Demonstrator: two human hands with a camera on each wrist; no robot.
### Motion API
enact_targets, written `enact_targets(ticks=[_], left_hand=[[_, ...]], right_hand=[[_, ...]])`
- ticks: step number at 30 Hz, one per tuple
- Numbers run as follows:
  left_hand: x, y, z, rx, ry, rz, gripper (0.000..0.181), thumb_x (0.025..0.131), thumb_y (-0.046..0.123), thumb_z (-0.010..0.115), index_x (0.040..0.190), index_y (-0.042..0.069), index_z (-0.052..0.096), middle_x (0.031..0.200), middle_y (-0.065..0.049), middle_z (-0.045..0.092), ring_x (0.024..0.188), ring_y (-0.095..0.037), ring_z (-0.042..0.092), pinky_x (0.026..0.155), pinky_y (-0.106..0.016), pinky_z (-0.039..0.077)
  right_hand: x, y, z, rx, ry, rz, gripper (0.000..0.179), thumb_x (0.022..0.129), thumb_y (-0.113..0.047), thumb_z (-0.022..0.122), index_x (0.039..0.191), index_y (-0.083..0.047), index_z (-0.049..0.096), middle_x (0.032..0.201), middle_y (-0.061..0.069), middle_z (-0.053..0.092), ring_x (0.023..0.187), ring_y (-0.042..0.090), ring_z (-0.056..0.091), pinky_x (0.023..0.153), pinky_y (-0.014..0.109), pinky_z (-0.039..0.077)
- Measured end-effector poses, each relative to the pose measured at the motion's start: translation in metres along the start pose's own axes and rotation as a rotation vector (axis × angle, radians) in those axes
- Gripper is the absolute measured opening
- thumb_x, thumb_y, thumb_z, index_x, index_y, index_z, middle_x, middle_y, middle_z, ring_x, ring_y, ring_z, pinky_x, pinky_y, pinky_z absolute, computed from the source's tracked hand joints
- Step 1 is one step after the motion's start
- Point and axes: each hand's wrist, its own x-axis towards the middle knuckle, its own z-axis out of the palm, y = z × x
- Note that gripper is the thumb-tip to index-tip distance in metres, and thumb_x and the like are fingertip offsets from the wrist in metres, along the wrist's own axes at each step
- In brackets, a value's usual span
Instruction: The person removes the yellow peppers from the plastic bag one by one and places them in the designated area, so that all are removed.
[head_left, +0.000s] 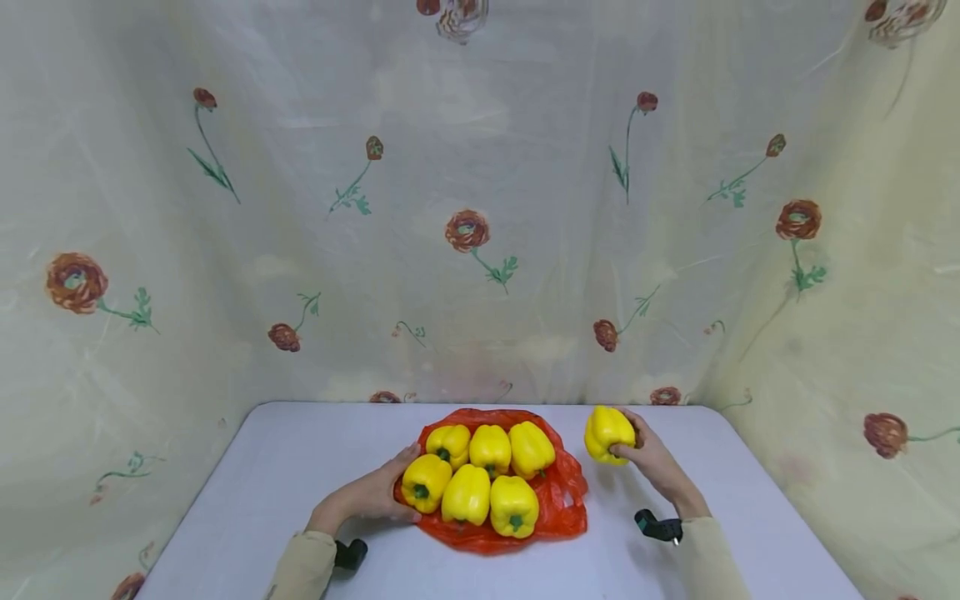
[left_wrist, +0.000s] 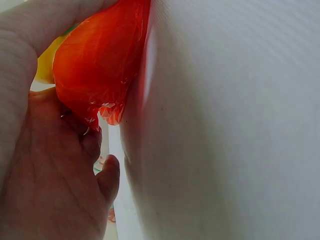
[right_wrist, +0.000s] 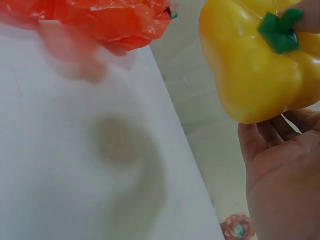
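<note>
My right hand (head_left: 651, 454) grips a yellow bell pepper (head_left: 607, 434) above the right part of the table, fingers on one side and thumb by its stem. In the right wrist view that bell pepper (right_wrist: 255, 70) shows its green stem. At the left edge of a red plastic bag (head_left: 564, 500), my left hand (head_left: 375, 492) holds the bag's side, thumb and fingers spread around it. Several yellow bell peppers (head_left: 466, 495) sit on the bag in two rows. The left wrist view has red film (left_wrist: 95, 60) between thumb and fingers, with a bit of yellow pepper (left_wrist: 46, 62) behind it.
The white table (head_left: 300, 450) has rounded far corners. A pale curtain (head_left: 540, 333) printed with flowers hangs behind it and along both sides. Dark wrist-worn cameras sit at the left wrist (head_left: 349, 554) and right wrist (head_left: 658, 526).
</note>
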Motion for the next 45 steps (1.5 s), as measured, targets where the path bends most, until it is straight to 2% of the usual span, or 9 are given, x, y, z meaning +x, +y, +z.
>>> enact_targets(ticks=[6,12,18,23,26,30,34,38,45], left_hand=[[0.001,-0.001,0.000,-0.002,-0.002,0.005,0.117,0.069,0.047,0.083,0.157,0.023,0.010,0.163,-0.005,0.013,0.148,-0.034,0.017,0.114,-0.065,0.018],[0.002,0.000,-0.001,0.003,0.000,-0.003,0.116,0.069,0.048,0.083,0.157,0.025,0.010,0.163,-0.004,0.014,0.148,-0.033,0.018,0.115,-0.063,0.019],[0.002,0.001,-0.002,0.011,0.009,-0.002,0.115,0.069,0.047,0.083,0.156,0.026,0.011,0.163,-0.005,0.015,0.148,-0.033,0.019,0.115,-0.063,0.020],[0.003,0.000,-0.002,0.006,0.009,0.002,0.116,0.069,0.047,0.084,0.156,0.026,0.011,0.163,-0.004,0.015,0.148,-0.032,0.018,0.115,-0.063,0.020],[0.003,-0.001,-0.001,0.008,0.005,-0.002,0.116,0.069,0.049,0.083,0.156,0.026,0.011,0.163,-0.004,0.014,0.148,-0.033,0.018,0.114,-0.064,0.020],[0.004,-0.003,0.000,0.012,0.004,-0.005,0.116,0.069,0.052,0.082,0.156,0.027,0.010,0.163,-0.004,0.014,0.148,-0.032,0.018,0.115,-0.064,0.020],[0.003,-0.003,-0.001,0.011,0.005,-0.004,0.116,0.068,0.052,0.082,0.156,0.027,0.011,0.163,-0.003,0.014,0.148,-0.032,0.018,0.115,-0.063,0.019],[0.002,-0.004,-0.001,0.006,0.000,-0.008,0.117,0.068,0.053,0.082,0.156,0.027,0.011,0.163,-0.003,0.014,0.148,-0.033,0.018,0.115,-0.064,0.019],[0.002,-0.006,0.000,0.002,-0.004,-0.001,0.117,0.067,0.055,0.081,0.156,0.025,0.011,0.163,-0.003,0.014,0.148,-0.033,0.018,0.115,-0.064,0.019]], right_hand=[[0.007,0.010,0.005,0.003,0.012,0.069,0.079,0.093,-0.020,0.063,0.153,-0.006,0.013,0.147,0.022,0.030,0.126,0.037,0.037,0.112,0.056,0.030],[0.010,0.025,0.008,0.028,0.015,0.113,0.079,0.092,-0.016,0.062,0.153,-0.006,0.013,0.152,0.023,0.025,0.131,0.037,0.033,0.115,0.056,0.026],[0.012,0.035,0.010,0.004,0.021,0.144,0.078,0.091,-0.018,0.061,0.152,-0.004,0.014,0.154,0.024,0.021,0.135,0.040,0.027,0.117,0.059,0.019],[0.012,0.042,0.012,-0.020,0.032,0.177,0.077,0.090,-0.017,0.060,0.152,-0.002,0.016,0.153,0.026,0.021,0.136,0.041,0.026,0.117,0.059,0.018],[0.011,0.045,0.014,0.004,0.032,0.208,0.079,0.089,-0.017,0.060,0.152,-0.003,0.014,0.153,0.026,0.021,0.135,0.040,0.027,0.117,0.059,0.018],[0.012,0.049,0.017,0.043,0.028,0.204,0.078,0.090,-0.016,0.060,0.152,-0.004,0.014,0.153,0.025,0.021,0.135,0.039,0.027,0.118,0.057,0.019],[0.013,0.051,0.020,0.044,0.029,0.191,0.077,0.091,-0.016,0.060,0.152,-0.003,0.014,0.151,0.026,0.023,0.134,0.039,0.028,0.117,0.056,0.021],[0.013,0.051,0.021,0.034,0.030,0.212,0.079,0.091,-0.018,0.060,0.152,-0.003,0.013,0.151,0.026,0.023,0.133,0.039,0.029,0.117,0.057,0.019],[0.010,0.050,0.023,0.055,0.020,0.243,0.086,0.089,-0.019,0.060,0.154,-0.005,0.006,0.156,0.026,0.013,0.139,0.041,0.021,0.118,0.059,0.012]])
